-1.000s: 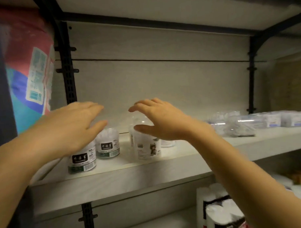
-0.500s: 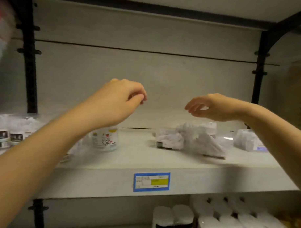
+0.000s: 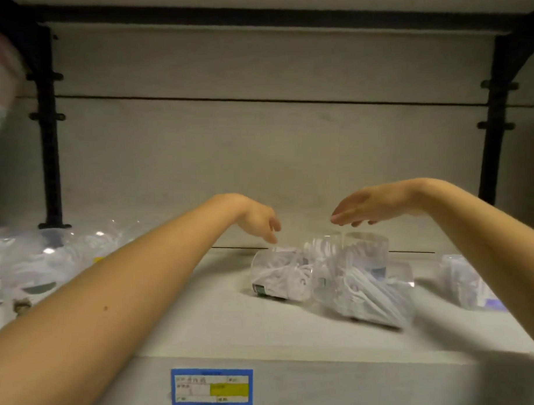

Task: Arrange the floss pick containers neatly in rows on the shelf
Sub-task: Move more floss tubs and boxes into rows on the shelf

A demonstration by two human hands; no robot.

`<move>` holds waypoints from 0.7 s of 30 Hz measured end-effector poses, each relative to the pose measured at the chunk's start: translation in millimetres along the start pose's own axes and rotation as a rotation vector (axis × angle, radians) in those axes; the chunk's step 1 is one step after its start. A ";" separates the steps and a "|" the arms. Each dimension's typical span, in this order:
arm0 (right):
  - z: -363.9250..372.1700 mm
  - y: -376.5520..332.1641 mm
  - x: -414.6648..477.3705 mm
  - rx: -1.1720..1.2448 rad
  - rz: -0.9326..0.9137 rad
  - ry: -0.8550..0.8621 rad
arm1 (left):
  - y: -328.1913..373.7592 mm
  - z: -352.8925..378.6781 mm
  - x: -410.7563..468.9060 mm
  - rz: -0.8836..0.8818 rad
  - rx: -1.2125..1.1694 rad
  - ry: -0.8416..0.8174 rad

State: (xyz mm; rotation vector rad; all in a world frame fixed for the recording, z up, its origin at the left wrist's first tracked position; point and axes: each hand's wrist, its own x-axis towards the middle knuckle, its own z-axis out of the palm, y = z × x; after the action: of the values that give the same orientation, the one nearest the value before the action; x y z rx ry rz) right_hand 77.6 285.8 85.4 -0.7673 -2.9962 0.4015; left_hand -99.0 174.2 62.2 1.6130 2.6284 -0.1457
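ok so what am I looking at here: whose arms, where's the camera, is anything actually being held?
There is no machine here: these are a person's two bare arms. Every picture comes from one wide-angle camera worn on the person's head, looking forward and down, so the arms reach in from the bottom edge.

On the shelf sits a jumble of clear floss pick tubs: a tub on its side, a tilted tub in front and an upright tub behind. A fourth tub lies to the right, partly behind the forearm. Blurred clear packs lie at far left. A blue price label is stuck on the shelf's front edge.

The left hand hangs over the tub on its side, fingers loosely curled. The right hand hovers flat over the upright tub. Neither holds anything.
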 end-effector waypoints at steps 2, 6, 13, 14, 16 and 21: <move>1.1 2.7 1.2 -0.029 0.011 -0.047 | -0.5 4.8 11.1 0.009 -0.086 -0.058; 3.7 7.3 3.0 -0.052 0.006 -0.071 | -6.2 16.7 32.0 0.062 -0.187 -0.185; 4.2 9.4 5.4 -0.018 -0.037 -0.063 | -11.9 28.2 46.4 0.149 -0.115 -0.091; 3.6 10.2 5.1 -0.008 -0.046 -0.046 | -12.8 24.9 43.0 0.151 -0.113 -0.055; 1.9 12.1 4.7 0.014 -0.085 0.036 | -16.1 14.0 30.7 0.142 -0.118 0.084; -6.3 13.5 6.5 0.100 -0.234 0.393 | -26.5 -15.7 -17.2 0.225 -0.301 0.575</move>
State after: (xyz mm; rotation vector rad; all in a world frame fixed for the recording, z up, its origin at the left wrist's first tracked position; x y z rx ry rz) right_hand 78.8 301.9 87.7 -0.4201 -2.6319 0.3405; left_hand -114.7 148.8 80.9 2.0453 2.6058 0.7953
